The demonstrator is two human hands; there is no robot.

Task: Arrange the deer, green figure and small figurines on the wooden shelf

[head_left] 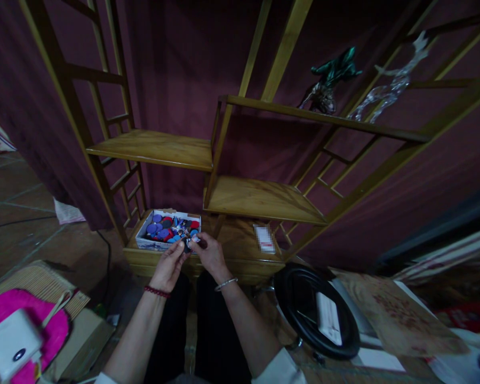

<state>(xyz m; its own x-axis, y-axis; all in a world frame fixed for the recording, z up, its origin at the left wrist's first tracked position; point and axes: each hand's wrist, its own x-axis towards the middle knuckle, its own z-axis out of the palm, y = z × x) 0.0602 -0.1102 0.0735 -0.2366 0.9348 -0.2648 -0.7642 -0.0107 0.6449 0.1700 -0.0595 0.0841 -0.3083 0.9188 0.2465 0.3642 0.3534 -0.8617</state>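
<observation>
My left hand [170,267] and my right hand [211,260] meet in front of the low shelf, fingers closed on one small piece [188,245]. It looks flat, dark on one side, with a pale patterned part; its exact kind is too small to make out. Just behind my hands stands an open white cardboard box [150,245], filled with round flat pieces [154,228] in purple, red, black and blue. My fingers partly cover the box's front right corner. A dark red bead bracelet circles my left wrist, and a silver bangle my right.
A wooden shelf unit [260,200] rises in front of me. On its bottom board lies a white card [265,238]. Upper right stand a green-topped figurine [326,88] and a clear deer figurine [392,88]. At right is a round black stool [300,298]; at left, a white device [14,341] on pink cloth.
</observation>
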